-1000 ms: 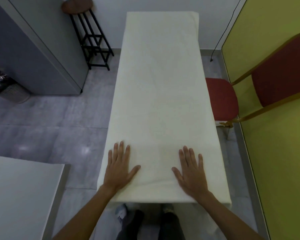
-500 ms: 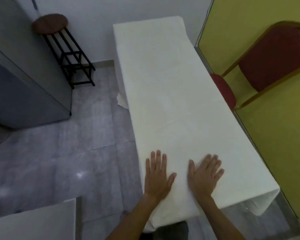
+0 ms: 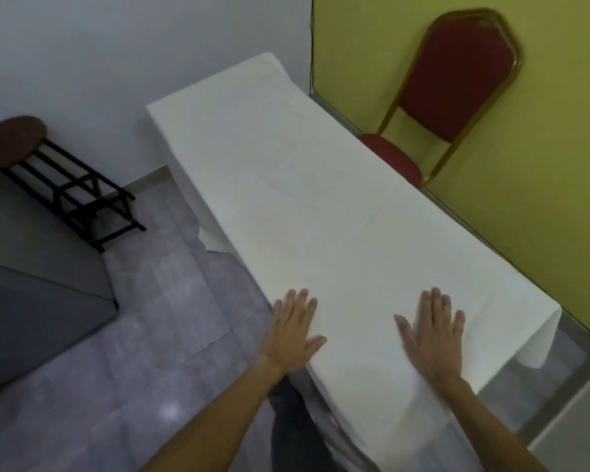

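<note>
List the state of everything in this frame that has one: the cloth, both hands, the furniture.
white cloth: spread flat over the long table, edges hanging at the near end and left side
left hand: flat, fingers straight, pressing the cloth by its left edge
right hand: flat, fingers spread, pressing the cloth
red chair: upright by the yellow wall
stool: upright on the floor

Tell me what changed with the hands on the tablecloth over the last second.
The left hand and right hand slid together, then spread apart again across the near end of the white tablecloth. Both stay flat and open, gripping nothing. The cloth stays spread out; the red chair has not moved.
</note>
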Action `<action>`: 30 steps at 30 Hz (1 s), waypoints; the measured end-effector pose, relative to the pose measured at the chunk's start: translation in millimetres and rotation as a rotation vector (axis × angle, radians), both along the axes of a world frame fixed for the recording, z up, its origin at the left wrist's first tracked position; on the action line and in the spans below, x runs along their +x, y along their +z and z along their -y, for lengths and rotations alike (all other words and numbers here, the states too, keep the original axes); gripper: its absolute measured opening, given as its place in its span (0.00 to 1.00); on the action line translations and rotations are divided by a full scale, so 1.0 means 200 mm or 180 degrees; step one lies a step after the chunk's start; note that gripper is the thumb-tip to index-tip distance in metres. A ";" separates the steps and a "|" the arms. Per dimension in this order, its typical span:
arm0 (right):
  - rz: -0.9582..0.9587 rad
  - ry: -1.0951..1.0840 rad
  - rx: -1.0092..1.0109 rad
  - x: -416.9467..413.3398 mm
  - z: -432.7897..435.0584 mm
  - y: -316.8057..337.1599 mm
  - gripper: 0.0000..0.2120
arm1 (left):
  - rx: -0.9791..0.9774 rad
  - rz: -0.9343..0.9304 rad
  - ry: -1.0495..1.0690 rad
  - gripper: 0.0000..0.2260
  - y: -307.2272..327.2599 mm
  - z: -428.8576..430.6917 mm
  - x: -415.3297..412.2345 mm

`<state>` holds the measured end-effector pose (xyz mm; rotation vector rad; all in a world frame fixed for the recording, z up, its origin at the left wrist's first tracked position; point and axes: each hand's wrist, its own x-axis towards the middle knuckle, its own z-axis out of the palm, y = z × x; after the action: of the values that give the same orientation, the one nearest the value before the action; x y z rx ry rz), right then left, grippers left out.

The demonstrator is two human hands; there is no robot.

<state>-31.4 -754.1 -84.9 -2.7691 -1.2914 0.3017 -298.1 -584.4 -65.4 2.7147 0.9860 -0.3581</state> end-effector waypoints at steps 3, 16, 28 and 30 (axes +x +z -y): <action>-0.0061 -0.0044 -0.0041 0.00 0.00 0.00 0.41 | 0.0021 -0.0021 -0.0321 0.35 0.02 -0.30 0.00; -0.0274 -0.1321 0.0053 -0.38 -0.65 0.18 0.38 | -0.0295 -0.0231 -0.1714 0.36 0.01 -1.42 0.05; -0.0395 -0.2003 -0.0103 -0.78 -1.56 0.05 0.41 | -0.0203 0.0350 -0.2089 0.31 -0.04 -2.47 0.18; -0.0347 -0.2097 -0.0166 -0.79 -1.58 0.03 0.41 | -0.0119 0.0326 -0.2244 0.32 -0.04 -2.78 0.26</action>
<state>-188.4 -438.6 -79.9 -2.9664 -0.3055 0.4231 -245.1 -28.7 -74.1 2.9222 -0.0369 -0.3369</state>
